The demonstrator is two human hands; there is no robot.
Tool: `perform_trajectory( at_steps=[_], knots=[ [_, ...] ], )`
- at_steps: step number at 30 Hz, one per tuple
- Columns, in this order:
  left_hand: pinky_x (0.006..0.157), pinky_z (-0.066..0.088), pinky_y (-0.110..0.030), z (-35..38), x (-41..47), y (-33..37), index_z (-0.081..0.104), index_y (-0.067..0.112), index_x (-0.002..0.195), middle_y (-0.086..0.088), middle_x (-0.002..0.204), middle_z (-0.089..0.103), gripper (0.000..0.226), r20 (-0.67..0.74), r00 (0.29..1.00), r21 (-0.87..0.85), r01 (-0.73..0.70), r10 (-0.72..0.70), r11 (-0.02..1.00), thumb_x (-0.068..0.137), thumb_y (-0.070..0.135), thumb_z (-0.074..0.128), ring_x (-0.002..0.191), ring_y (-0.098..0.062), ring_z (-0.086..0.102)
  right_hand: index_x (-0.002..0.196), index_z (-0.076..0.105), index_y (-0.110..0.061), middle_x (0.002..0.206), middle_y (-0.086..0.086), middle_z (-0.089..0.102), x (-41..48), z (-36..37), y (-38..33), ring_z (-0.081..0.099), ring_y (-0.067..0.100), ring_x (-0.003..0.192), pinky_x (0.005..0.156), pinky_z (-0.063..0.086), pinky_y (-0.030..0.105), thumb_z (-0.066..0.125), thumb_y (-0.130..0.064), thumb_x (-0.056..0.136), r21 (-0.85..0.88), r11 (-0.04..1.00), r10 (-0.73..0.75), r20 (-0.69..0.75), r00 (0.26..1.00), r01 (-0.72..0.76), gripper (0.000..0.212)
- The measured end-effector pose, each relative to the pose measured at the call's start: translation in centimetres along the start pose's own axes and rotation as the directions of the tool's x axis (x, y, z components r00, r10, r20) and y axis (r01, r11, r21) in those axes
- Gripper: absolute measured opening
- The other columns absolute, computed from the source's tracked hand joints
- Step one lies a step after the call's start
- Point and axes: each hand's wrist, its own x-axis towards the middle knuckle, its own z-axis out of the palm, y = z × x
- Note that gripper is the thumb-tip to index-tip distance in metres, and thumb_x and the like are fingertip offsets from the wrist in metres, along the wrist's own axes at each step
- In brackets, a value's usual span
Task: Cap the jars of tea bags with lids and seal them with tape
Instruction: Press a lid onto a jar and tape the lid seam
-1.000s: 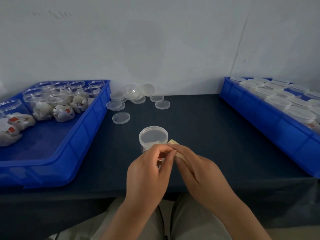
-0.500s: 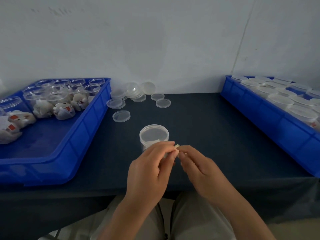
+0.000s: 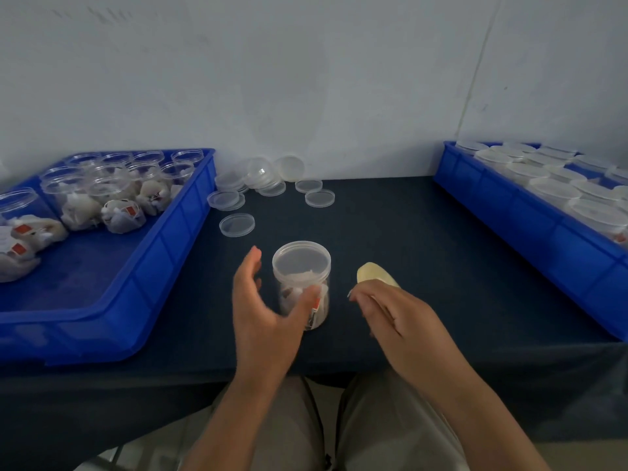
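— Parting already? Both hands were pinching together in front of the jar (image 3: 301,280).

— Yes. The left hand (image 3: 261,307) is spread open beside the capped jar, near the desk's (image 3: 407,232) front edge; the right hand (image 3: 390,311) curls round the tape (image 3: 373,273), just right of it. Sealing this jar looks underway; any strip is too blurred to see.
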Motion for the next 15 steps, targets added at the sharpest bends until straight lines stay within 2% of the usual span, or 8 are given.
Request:
perform_trajectory(
  at_steps=[2,3,5,7,10,12,13,15],
  knots=[
    [0.103,0.037,-0.003,0.6,1.4,-0.3,0.025,0.036,0.162,0.026,0.158,0.039,0.112,0.181,0.975,-0.06,0.144,-0.131,0.988,0.074,0.05,0.093,0.142,0.008,0.039,0.116,0.067,-0.039,0.098,-0.038,0.06,0.1,0.0,0.0,0.064,-0.003,0.095,0.076,0.045,0.008,0.04,-0.046,0.108,-0.01,1.0,-0.017,-0.012,1.0,0.017,0.029],
    [0.1,0.042,-0.004,0.9,2.0,-0.6,0.028,0.038,0.158,0.033,0.15,0.045,0.109,0.229,0.964,-0.08,0.155,-0.134,0.985,0.072,0.045,0.095,0.136,0.011,0.045,0.114,0.066,-0.04,0.1,-0.036,0.061,0.2,0.1,-0.1,0.064,-0.002,0.096,0.077,0.046,0.01,0.04,-0.046,0.108,-0.011,1.0,-0.019,-0.01,1.0,0.019,0.028],
    [0.094,0.051,-0.008,1.0,2.9,-1.2,0.042,0.045,0.141,0.04,0.127,0.056,0.089,0.264,0.959,-0.074,0.128,-0.104,0.989,0.07,0.043,0.096,0.122,0.015,0.055,0.11,0.066,-0.042,0.103,-0.028,0.064,0.2,0.2,-0.1,0.065,0.001,0.097,0.078,0.048,0.014,0.039,-0.047,0.108,-0.011,1.0,-0.017,-0.002,1.0,0.017,0.027],
    [0.088,0.05,-0.004,0.7,3.2,-1.2,0.048,0.051,0.132,0.04,0.125,0.058,0.077,0.308,0.949,-0.074,0.093,-0.066,0.993,0.07,0.055,0.092,0.119,0.016,0.057,0.105,0.065,-0.04,0.1,-0.022,0.065,0.1,0.3,0.0,0.065,0.003,0.094,0.077,0.049,0.014,0.039,-0.048,0.108,-0.008,1.0,-0.01,0.003,1.0,0.01,0.027],
    [0.088,0.051,-0.007,0.5,2.8,-0.6,0.049,0.046,0.147,0.038,0.131,0.055,0.082,0.364,0.931,-0.016,0.011,-0.004,1.0,0.075,0.074,0.074,0.124,0.014,0.055,0.097,0.062,-0.038,0.092,-0.021,0.063,0.1,0.4,0.2,0.063,0.003,0.085,0.071,0.046,0.014,0.043,-0.047,0.108,-0.013,1.0,0.009,0.009,1.0,-0.009,0.025],
    [0.085,0.054,-0.008,0.5,2.3,-0.2,0.037,0.05,0.156,0.042,0.133,0.051,0.09,0.402,0.916,-0.026,0.004,0.006,1.0,0.078,0.082,0.067,0.126,0.014,0.053,0.099,0.064,-0.039,0.086,-0.018,0.064,0.1,0.4,0.3,0.063,0.001,0.085,0.07,0.047,0.015,0.045,-0.045,0.109,-0.018,0.999,0.032,0.021,0.999,-0.032,0.022],
    [0.084,0.058,-0.014,0.4,2.0,0.1,0.03,0.057,0.157,0.036,0.135,0.054,0.091,0.419,0.908,-0.061,0.031,-0.003,0.998,0.079,0.085,0.066,0.126,0.008,0.058,0.1,0.064,-0.038,0.083,-0.015,0.064,0.2,0.4,0.3,0.064,0.002,0.084,0.068,0.048,0.019,0.046,-0.045,0.109,-0.021,0.999,0.042,0.022,0.999,-0.042,0.022],
    [0.089,0.064,-0.035,0.4,1.7,0.5,0.027,0.069,0.152,0.018,0.138,0.061,0.078,0.443,0.897,-0.059,0.033,-0.003,0.998,0.084,0.083,0.062,0.123,-0.011,0.066,0.098,0.065,-0.036,0.081,-0.012,0.064,0.2,0.3,0.3,0.064,0.006,0.08,0.064,0.05,0.026,0.047,-0.045,0.109,-0.031,0.998,0.049,0.007,0.999,-0.049,0.023]
  ],
)
